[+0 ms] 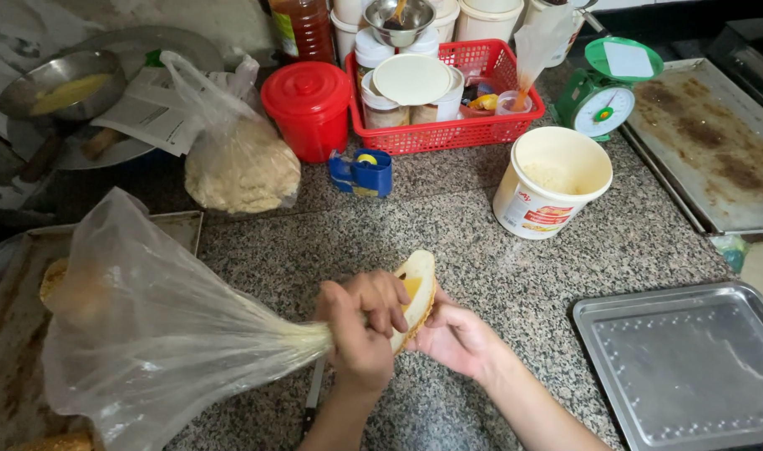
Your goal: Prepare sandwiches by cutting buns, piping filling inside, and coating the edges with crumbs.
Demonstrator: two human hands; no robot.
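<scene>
1. L hand is clenched round the twisted neck of a clear plastic bag; the big slack end balloons out to the left of the fingers, over the tray at the counter edge. Keep the twist tight so nothing backs up into the slack.
2. R hand cups a split bun from below, fingers curled on its crust, cut side open and tilted up. The bun sits just right of the L fingers, touching them, above the counter.
3. Yellowish filling shows inside the cut. Squeeze w/ steady, even pressure; too hard prob. bursts it out the far edge.
4. Hold the bun w/ a light grip only – soft crumb, it will likely crush or tear at the hinge.
5. Bag tip is hidden behind the L fingers, so can't tell how deep it sits in the cut. Keep it w/in the opening.
6. A knife lies on the counter just under the L wrist; mind the forearm when shifting.
7. Steel tray sits well to the right of the R fingers; white tub is beyond both hands.
</scene>
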